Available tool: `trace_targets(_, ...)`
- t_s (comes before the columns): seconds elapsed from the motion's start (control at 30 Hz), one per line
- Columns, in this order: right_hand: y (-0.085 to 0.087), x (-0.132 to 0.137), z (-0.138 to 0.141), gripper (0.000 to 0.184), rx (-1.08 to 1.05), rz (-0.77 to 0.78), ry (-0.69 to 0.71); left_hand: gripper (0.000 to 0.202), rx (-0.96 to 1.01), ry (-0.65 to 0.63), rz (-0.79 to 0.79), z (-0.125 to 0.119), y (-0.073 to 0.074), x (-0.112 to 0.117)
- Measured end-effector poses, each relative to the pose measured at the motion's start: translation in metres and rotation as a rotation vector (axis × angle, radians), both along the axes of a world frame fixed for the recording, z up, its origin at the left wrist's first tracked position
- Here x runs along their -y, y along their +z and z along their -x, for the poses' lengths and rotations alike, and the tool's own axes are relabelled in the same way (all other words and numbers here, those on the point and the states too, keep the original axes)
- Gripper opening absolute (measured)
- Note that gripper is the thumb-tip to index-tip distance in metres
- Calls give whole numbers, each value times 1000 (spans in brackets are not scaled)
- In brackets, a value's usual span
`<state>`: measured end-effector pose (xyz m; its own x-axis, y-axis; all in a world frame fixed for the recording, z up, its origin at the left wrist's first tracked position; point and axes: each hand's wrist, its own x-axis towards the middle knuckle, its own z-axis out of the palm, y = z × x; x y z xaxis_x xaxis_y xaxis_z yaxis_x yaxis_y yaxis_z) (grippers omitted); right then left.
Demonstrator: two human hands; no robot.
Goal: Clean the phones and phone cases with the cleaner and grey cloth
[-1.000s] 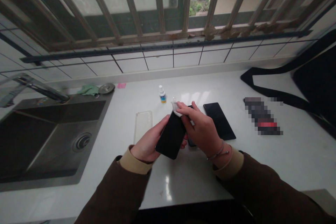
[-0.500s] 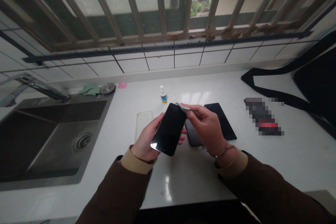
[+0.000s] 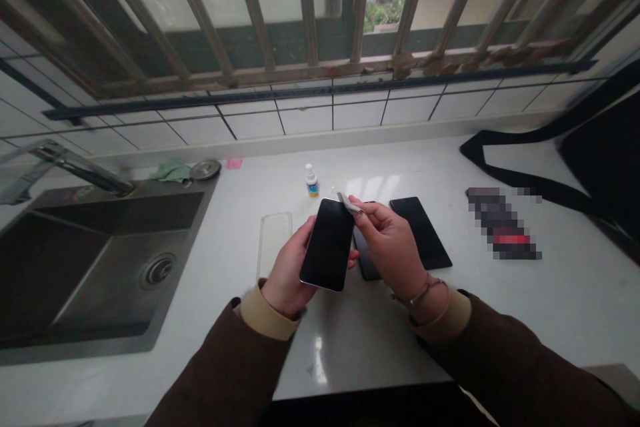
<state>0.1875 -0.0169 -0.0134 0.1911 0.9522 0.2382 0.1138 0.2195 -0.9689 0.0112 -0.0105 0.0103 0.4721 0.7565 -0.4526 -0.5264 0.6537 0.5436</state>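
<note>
My left hand (image 3: 287, 273) holds a black smartphone (image 3: 327, 245) with its glossy screen facing up. My right hand (image 3: 393, 247) pinches a small white wipe (image 3: 349, 203) between thumb and fingers, against the phone's top right corner. Below my right hand, a second dark phone (image 3: 365, 257) lies partly hidden on the white countertop (image 3: 500, 307). A third black phone (image 3: 423, 230) lies face up just beyond it. A clear phone case (image 3: 274, 243) lies behind my left hand, its lower part hidden.
A small white dropper bottle (image 3: 311, 181) stands behind the phones. At left are a steel sink (image 3: 100, 267) and faucet (image 3: 75, 170), with a green cloth (image 3: 171, 172) and round metal lid (image 3: 205, 169) beyond. A pixelated object (image 3: 503, 223) and black strap (image 3: 530, 180) lie at right.
The held phone has turned from tilted to nearly upright and moved slightly right. My right hand has shifted from over the phone's top edge to its top right corner, still pinching the wipe.
</note>
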Motion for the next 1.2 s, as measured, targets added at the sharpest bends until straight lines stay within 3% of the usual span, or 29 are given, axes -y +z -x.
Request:
trace_targets(0.57,-1,3,3,23,-18,32,26,37,-79,126,-33,-3,6,-2)
trace_targets(0.67,-4,6,7,26,-40,50,78,43,-68,185,-43,-4,3,-3)
trace_targets(0.93,-14,11,18,32,-278,138,293,45,-66,434,-268,-8,-11,-9)
trace_targets(1.2,-15,9,19,37,-445,291,419,39,-51,506,-320,-1,1,-10)
